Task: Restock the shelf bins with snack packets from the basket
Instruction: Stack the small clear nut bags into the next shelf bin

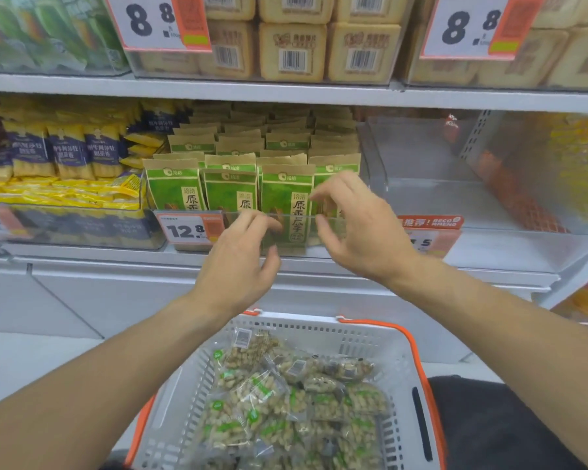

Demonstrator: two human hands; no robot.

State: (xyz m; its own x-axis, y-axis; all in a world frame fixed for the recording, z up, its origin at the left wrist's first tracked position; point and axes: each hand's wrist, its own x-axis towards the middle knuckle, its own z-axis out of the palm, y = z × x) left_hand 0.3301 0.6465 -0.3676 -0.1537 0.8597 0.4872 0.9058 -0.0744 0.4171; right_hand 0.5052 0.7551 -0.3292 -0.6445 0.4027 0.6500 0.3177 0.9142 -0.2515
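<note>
Both hands raised at the bin of green-and-kraft seed packets, holding nothing.

The left hand (243,254) and right hand (355,225) hover with fingers loosely curled before the clear bin (252,222) of upright green packets (287,201) — the right fingertips near one packet's top edge, contact unclear. Below, the white basket (401,354) with orange trim holds clear peanut packets (286,398); the clear bin to the right (421,195) stands nearly bare.

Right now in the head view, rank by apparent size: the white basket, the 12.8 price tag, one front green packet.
1. white basket, though nearness inflates it
2. front green packet
3. 12.8 price tag
</note>
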